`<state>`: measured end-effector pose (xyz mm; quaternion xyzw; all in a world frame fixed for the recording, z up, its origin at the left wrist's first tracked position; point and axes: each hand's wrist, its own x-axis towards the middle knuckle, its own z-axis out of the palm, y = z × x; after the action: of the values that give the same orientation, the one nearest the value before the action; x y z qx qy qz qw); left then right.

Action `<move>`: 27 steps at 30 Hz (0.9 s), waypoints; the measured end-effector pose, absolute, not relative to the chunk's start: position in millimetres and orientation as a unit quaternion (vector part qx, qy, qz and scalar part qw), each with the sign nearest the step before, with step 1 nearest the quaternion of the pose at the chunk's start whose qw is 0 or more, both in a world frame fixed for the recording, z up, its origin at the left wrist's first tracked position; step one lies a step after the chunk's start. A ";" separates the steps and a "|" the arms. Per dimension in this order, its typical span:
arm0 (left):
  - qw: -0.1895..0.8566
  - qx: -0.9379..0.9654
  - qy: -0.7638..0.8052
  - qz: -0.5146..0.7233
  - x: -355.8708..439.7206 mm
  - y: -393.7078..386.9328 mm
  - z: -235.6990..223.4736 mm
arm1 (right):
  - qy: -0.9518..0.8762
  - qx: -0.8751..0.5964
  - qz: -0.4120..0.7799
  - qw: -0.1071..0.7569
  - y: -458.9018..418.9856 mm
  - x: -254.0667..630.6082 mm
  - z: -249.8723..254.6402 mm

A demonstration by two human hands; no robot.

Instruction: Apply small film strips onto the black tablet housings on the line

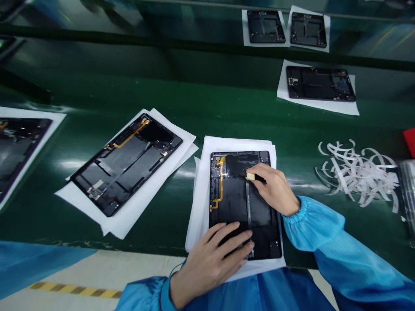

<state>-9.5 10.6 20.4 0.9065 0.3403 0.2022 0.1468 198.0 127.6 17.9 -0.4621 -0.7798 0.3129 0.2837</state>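
In front of me a black tablet housing [235, 207] lies on a stack of white paper sheets [238, 142]. An orange flex cable [221, 181] runs down its left side, and a dark ribbon cable [248, 201] runs down its middle. My left hand [214, 259] rests on the lower left of the housing with fingers spread. My right hand [274, 185] is closed in a pinch over the upper middle, near the ribbon's top end. At its fingertips shows a small cream-coloured piece [250, 176], touching the housing; its exact kind is unclear.
Left of it, another open tablet housing [126, 160] lies slanted on paper, with part of a third [22, 151] at the edge. More housings [320, 83] stand at the back right. A heap of white peeled strips [359, 172] lies right, beside clear plastic [409, 194].
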 end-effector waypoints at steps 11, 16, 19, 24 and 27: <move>0.143 0.908 0.346 0.190 -7.7 3.6 4.5 | -0.771 -0.464 0.316 0.301 127.1 196.6 13.7; 0.145 0.906 0.359 0.170 -6.3 5.1 10.5 | -0.771 -0.469 0.311 0.299 127.3 196.2 14.1; 0.146 0.913 0.354 0.140 -6.3 9.0 18.4 | -0.770 -0.469 0.311 0.301 127.3 196.4 14.0; 0.143 0.916 0.351 0.131 -5.4 13.3 21.2 | -0.770 -0.461 0.300 0.325 125.7 196.9 12.7; 0.135 0.912 0.356 0.155 -3.8 12.2 15.4 | -0.769 -0.465 0.288 0.330 124.7 196.6 11.9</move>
<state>-3.8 12.2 15.4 0.9117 0.3555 0.1551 0.1354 196.6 124.7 11.9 -0.4652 -0.7691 0.2883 0.3301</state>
